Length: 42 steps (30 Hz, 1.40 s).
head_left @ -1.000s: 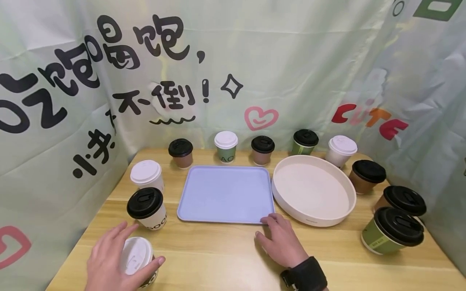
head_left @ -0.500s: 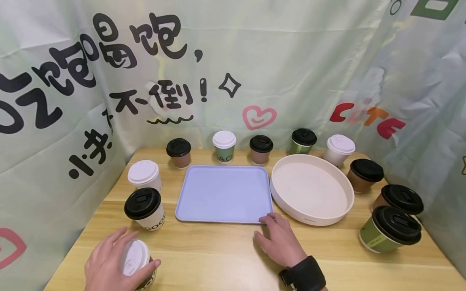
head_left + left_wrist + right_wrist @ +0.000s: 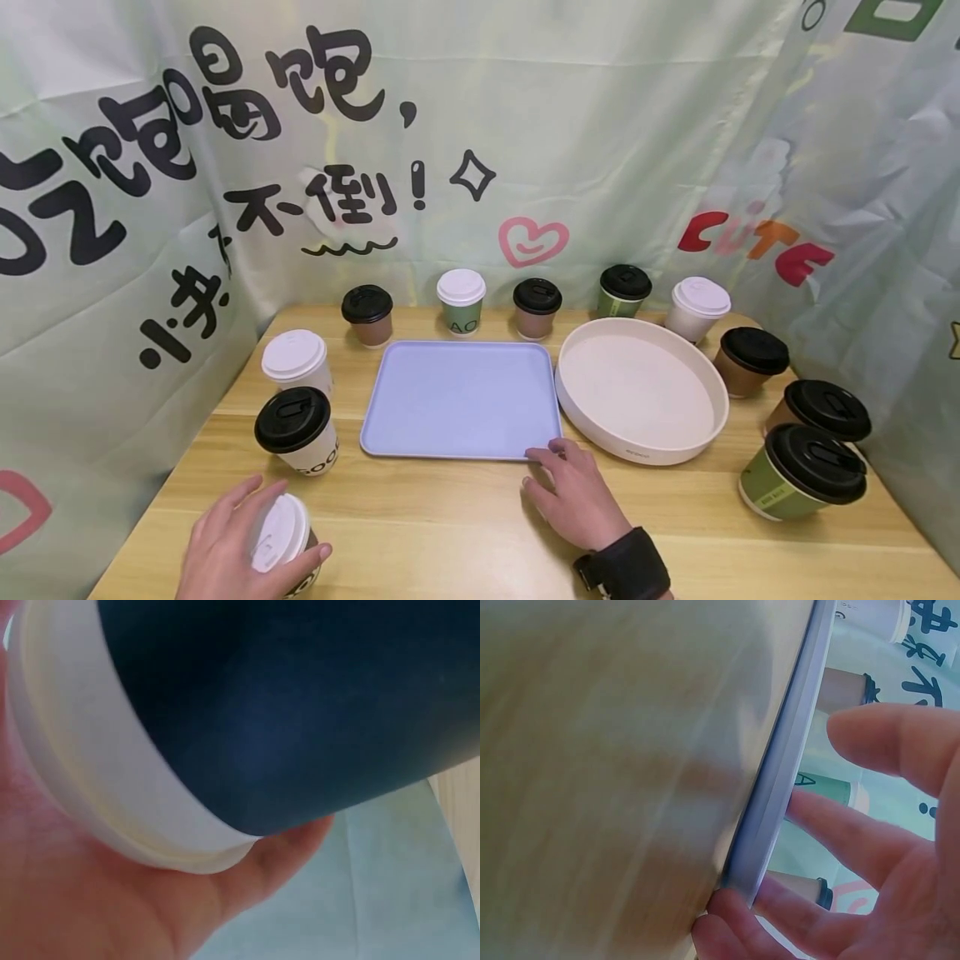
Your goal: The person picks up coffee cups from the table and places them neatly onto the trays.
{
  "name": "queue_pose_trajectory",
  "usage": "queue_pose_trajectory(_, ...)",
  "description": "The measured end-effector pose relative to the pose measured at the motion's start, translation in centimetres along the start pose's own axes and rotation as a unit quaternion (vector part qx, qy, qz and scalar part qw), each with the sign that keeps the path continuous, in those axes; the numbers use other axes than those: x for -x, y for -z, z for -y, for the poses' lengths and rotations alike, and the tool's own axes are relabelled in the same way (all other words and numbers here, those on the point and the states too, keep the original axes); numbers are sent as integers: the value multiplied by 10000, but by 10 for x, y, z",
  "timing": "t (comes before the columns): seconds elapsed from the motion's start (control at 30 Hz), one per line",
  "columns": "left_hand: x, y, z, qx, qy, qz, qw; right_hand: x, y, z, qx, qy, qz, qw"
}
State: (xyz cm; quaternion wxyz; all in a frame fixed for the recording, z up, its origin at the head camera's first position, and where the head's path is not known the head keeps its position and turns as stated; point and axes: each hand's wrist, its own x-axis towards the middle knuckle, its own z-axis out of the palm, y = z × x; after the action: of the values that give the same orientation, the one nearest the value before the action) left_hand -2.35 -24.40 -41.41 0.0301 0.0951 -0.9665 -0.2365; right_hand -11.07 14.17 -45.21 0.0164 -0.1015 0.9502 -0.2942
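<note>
In the head view my left hand point(image 3: 225, 546) is at a white-lidded paper coffee cup point(image 3: 281, 533) at the front left, with fingers and thumb around its lid. The left wrist view shows the cup's dark body point(image 3: 300, 697) and its white lid point(image 3: 142, 780) against the palm. My right hand point(image 3: 577, 496), with a black band on the wrist, touches the front edge of a lilac rectangular tray point(image 3: 461, 400) near its right corner. In the right wrist view its fingers lie at the tray's rim point(image 3: 769, 795) and the thumb point(image 3: 885, 739) stands apart from it.
A round cream tray point(image 3: 641, 387) stands right beside the lilac one. Lidded paper cups line the table's left, back and right sides, including a black-lidded white cup point(image 3: 297, 429) and a green cup point(image 3: 802, 472). A printed cloth point(image 3: 600, 125) hangs behind the table point(image 3: 435, 533).
My left hand's fingers and thumb have shifted slightly around the cup. The right hand's fingertips have slid a little left along the tray's edge. The view has shifted slightly.
</note>
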Motion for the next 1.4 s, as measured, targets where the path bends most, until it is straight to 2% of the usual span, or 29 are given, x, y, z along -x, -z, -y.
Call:
queue_pose_trajectory(0.5,-3,0,-4,-104,-214,-21,9997,-2,-1,-2,-171,46,-86,9998)
queue_pose_trajectory(0.7,-5,0,-5,-93,-90,164,9998,0,0,-2,-155,-44,-25,9999)
queue_pose_trajectory(0.8,-4,-1,-4,-78,-182,80,9998,0,0,-2,-119,-45,-41,9999)
queue_pose_trajectory(0.87,-5,-2,-4,-53,-362,-60,9993,0,0,-2,-64,-60,-46,10000)
queue_pose_trajectory(0.97,-7,0,-8,-29,-540,-78,9985,0,0,-2,11,-84,-61,9999)
queue_pose_trajectory(1.07,-11,6,-17,20,-829,-135,9965,0,0,-1,33,-108,-59,9999)
queue_pose_trajectory(1.13,-14,12,-26,71,-1151,-282,9929,0,0,-1,19,-121,-59,9999)
queue_pose_trajectory(1.23,-19,20,-44,226,-1708,-643,9829,0,0,-1,7,-152,-51,9999)
queue_pose_trajectory(1.33,-24,26,-59,445,-2274,-1009,9675,0,1,-1,9,-168,-53,9998)
queue_pose_trajectory(1.4,-28,28,-67,492,-2545,-1161,9588,-1,1,0,-5,-160,-59,9999)
